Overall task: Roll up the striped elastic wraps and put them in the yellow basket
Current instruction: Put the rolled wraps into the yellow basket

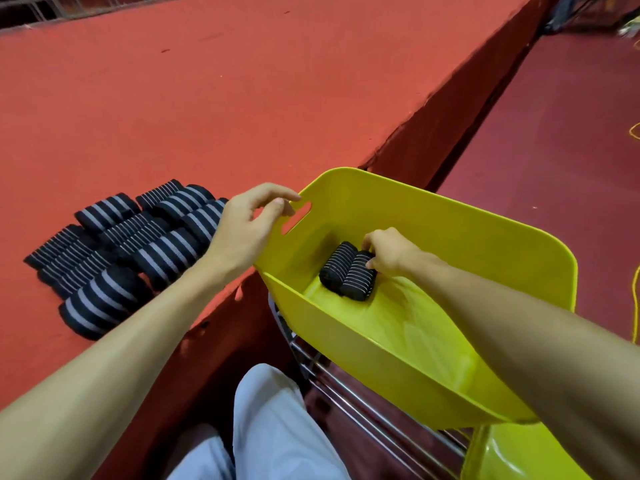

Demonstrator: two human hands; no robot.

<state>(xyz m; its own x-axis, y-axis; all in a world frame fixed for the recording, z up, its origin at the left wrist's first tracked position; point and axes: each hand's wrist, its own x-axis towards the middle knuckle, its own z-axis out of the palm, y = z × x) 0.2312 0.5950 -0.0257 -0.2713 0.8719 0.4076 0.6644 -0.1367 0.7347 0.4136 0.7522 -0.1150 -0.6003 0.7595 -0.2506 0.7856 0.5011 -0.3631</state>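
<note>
A yellow basket (450, 216) sits tilted to the right of the red table. Inside it lie two rolled black wraps with thin white stripes. My right hand (391, 252) reaches into the basket and grips the right-hand roll (358, 280); the other roll (336, 266) lies against it on the left. My left hand (247, 225) hovers at the basket's left rim by the handle slot, fingers loosely curled, holding nothing. A pile of several black-and-white striped elastic wraps (117, 244) lies on the table left of my left forearm.
The red table (207, 98) drops off at an edge running diagonally beside the basket. A metal wire rack (346, 379) supports the basket. A second yellow container (512, 455) shows at bottom right. Dark red floor (571, 150) with a yellow cord lies to the right.
</note>
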